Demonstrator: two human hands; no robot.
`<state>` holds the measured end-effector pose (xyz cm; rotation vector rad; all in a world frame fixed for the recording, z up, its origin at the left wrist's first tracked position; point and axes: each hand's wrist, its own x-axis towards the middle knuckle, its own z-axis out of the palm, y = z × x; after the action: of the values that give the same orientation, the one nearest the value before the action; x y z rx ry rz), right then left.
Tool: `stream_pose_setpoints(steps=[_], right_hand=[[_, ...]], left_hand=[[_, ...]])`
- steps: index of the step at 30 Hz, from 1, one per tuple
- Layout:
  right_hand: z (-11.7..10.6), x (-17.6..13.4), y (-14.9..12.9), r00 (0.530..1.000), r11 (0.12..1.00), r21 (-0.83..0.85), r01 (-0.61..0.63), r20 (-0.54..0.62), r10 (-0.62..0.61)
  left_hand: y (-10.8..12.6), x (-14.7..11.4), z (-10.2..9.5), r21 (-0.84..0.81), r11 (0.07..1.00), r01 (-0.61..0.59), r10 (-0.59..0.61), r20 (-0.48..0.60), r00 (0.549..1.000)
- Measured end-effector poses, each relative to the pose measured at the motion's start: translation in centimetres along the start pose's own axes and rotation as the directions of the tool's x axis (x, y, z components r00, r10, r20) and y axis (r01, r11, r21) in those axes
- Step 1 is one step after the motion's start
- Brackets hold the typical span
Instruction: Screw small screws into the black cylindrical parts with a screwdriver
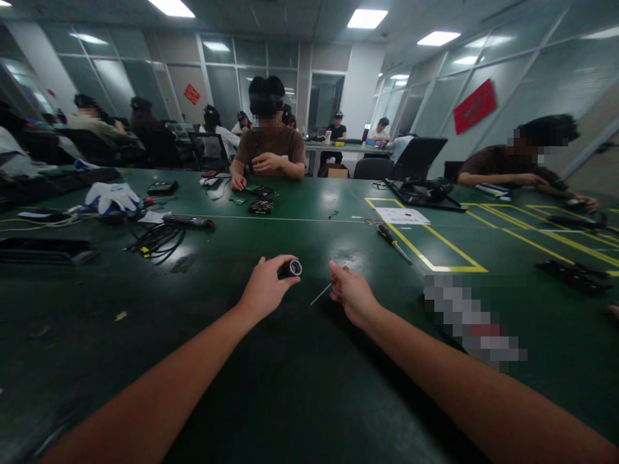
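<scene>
My left hand (265, 289) is closed around a short dark cylinder (294, 268), gripped between thumb and fingers. The cylinder's open end has a pale ring and faces right; what lies inside is too small to make out. To the right, my right hand (354, 295) is closed on a thin metal-shafted tool (320, 294). Its shaft points down and left, while the fingers mostly hide its handle. The tool's tip is apart from the cylinder. Both hands are held above the green table (271, 386).
A yellow-and-black screwdriver (388, 236) lies beyond my right hand, near a white paper (402, 216). Coiled black cables (159, 241), a pen-like tool (187, 221) and white gloves (112, 196) lie at left. A person (271, 138) sits opposite, with dark parts (262, 205) before them.
</scene>
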<state>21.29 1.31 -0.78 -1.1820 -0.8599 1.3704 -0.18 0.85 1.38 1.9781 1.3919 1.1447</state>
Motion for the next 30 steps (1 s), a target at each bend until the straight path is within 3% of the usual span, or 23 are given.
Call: stream_pose_setpoints(steps=[2,9,13,16,20,25,30], right_hand=[[0.1,-0.2,0.0,1.0,0.999,0.036,0.017,0.022,-0.018],[-0.7,-0.9,-0.8,0.991,0.995,0.091,0.044,0.124,-0.055],[-1.0,-1.1,-1.7,0.983,0.984,0.04,0.171,0.054,-0.173],[-1.1,-1.6,-2.2,0.937,0.933,-0.096,0.346,-0.012,-0.349],[-1.0,-2.9,-2.4,0.856,0.835,-0.19,0.516,0.081,-0.51],[-0.8,-3.9,-2.2,0.817,0.75,-0.324,0.576,0.226,-0.53],[-0.8,-3.9,-1.9,0.809,0.719,-0.372,0.587,0.254,-0.529]], left_hand=[[0.1,-0.5,0.1,0.086,0.995,-0.051,0.05,0.022,0.999],[-0.5,-1.4,-0.3,0.112,0.991,-0.07,0.058,0.11,0.992],[-0.6,-1.5,-0.4,0.122,0.991,-0.048,0.035,0.107,0.994],[-0.8,-1.4,-0.3,0.126,0.991,-0.042,0.028,0.106,0.994],[-1.0,-1.4,-0.2,0.126,0.99,-0.066,0.052,0.115,0.992],[-1.0,-1.4,-0.2,0.118,0.989,-0.085,0.071,0.116,0.991],[-0.9,-1.4,-0.3,0.124,0.988,-0.089,0.071,0.14,0.988]])
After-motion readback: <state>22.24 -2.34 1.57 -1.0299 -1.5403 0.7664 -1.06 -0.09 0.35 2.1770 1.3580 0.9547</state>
